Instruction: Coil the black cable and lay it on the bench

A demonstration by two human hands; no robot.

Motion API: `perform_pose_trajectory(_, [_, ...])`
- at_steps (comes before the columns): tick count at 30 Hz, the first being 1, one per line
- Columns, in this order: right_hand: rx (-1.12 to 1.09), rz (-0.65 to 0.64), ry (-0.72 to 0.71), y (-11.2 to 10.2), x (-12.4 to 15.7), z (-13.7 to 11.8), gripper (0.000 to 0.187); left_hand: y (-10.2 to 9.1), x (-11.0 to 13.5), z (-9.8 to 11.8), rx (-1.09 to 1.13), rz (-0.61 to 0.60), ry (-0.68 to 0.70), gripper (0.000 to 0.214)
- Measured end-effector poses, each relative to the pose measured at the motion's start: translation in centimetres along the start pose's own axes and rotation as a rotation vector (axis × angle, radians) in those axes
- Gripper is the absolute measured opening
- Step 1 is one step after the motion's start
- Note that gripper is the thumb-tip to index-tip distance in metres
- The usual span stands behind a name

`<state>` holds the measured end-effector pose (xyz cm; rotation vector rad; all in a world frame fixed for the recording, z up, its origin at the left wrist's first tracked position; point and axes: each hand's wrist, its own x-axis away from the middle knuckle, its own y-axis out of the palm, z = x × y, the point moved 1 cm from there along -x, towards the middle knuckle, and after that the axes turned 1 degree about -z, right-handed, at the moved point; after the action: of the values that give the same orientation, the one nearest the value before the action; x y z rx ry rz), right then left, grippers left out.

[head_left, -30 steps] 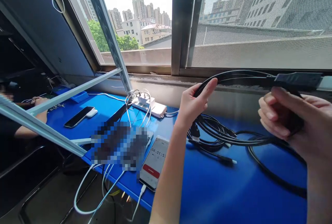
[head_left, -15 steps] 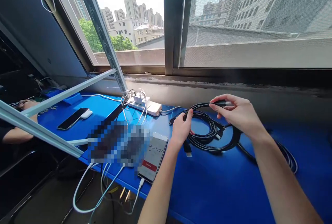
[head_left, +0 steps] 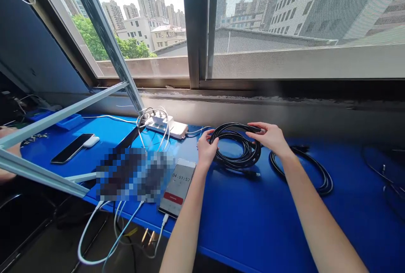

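My left hand (head_left: 208, 150) is closed round the left side of a coiled black cable (head_left: 232, 163), its thumb on the loops. With thumb and fingers, my right hand (head_left: 271, 139) pinches the cable's end at the coil's upper right. A connector plug (head_left: 253, 174) hangs from the lower edge of the coil, over the blue tabletop (head_left: 253, 218). Beyond my right wrist lies a second coiled black cable (head_left: 319, 169), partly hidden by my forearm. A phone (head_left: 177, 186) showing a timer rests left of my left forearm.
A white power strip (head_left: 167, 126) with tangled cords stands by the wall. Two blurred-out devices lie beside the timer phone. Another phone (head_left: 72, 148) lies farther left, behind a metal frame (head_left: 63, 112). Thin black cables (head_left: 384, 176) lie far right. Another person's arm (head_left: 8, 167) shows at the left edge.
The view has shifted to the right. The coil in my hands has come together into a rounder loop, apart from the second coil on the table. My right hand still pinches the cable end.
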<state>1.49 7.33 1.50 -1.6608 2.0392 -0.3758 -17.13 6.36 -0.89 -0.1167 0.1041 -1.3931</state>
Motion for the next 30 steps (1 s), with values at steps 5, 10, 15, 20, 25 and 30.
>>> perform_pose_trajectory(5, [0.057, 0.073, -0.025, 2.4, -0.4, 1.2, 0.040, -0.4, -0.1, -0.4, -0.123, 0.095, 0.024, 0.029])
perform_pose_trajectory(10, [0.139, 0.127, -0.060, 4.4, -0.3, 2.5, 0.031, -0.9, -0.9, -1.3, -0.267, 0.147, 0.029, 0.024])
perform_pose_trajectory(15, [0.229, 0.146, -0.059, 5.0, 0.0, 3.3, 0.028, -0.3, -1.6, -1.9, -0.319, 0.112, 0.066, 0.016])
perform_pose_trajectory(20, [0.312, 0.127, -0.021, 5.1, 0.1, 3.5, 0.024, 0.0, -2.1, -2.6, -0.328, 0.104, 0.083, 0.021])
perform_pose_trajectory(25, [0.405, 0.106, 0.039, 4.7, -0.3, 2.8, 0.013, -0.1, -2.2, -2.9, -0.334, 0.114, 0.086, 0.021])
perform_pose_trajectory(30, [0.439, 0.057, 0.086, 3.7, -1.0, 2.2, 0.012, -0.1, -2.2, -2.8, -0.325, 0.112, 0.100, 0.020])
